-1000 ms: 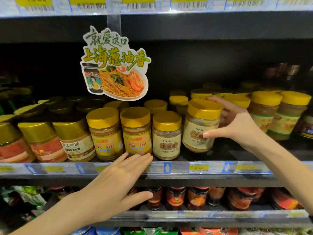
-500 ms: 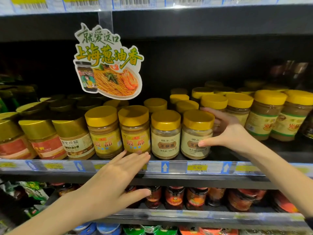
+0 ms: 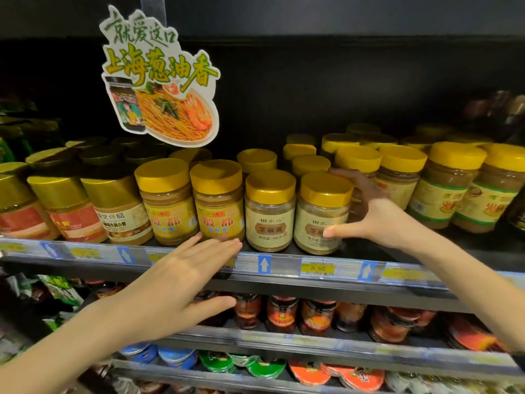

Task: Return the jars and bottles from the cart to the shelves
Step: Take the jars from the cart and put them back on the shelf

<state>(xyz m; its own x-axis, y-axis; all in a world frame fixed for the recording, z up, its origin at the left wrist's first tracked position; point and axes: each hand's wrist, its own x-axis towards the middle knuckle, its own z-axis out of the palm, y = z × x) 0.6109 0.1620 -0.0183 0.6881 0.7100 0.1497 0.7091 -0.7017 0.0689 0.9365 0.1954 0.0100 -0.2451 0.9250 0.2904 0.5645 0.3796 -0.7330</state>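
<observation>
A sesame paste jar [image 3: 319, 206] with a gold lid and cream label stands at the front of the shelf [image 3: 287, 275], beside a twin jar [image 3: 269, 211] on its left. My right hand [image 3: 377, 220] holds it from the right, thumb on the label and fingers curled behind the jar. My left hand [image 3: 176, 285] hovers flat with straight fingers, its tips at the shelf's price rail below two yellow-label jars [image 3: 218, 206]. It holds nothing.
Rows of gold- and yellow-lidded jars fill the shelf on both sides and behind. A cardboard noodle sign [image 3: 162, 81] hangs above the left jars. Dark chili jars [image 3: 281, 314] line the shelf below, with round tins lower still.
My right hand has brought the sesame paste jar down and left, from raised and tilted to upright beside its twin. My left hand has stayed at the shelf edge.
</observation>
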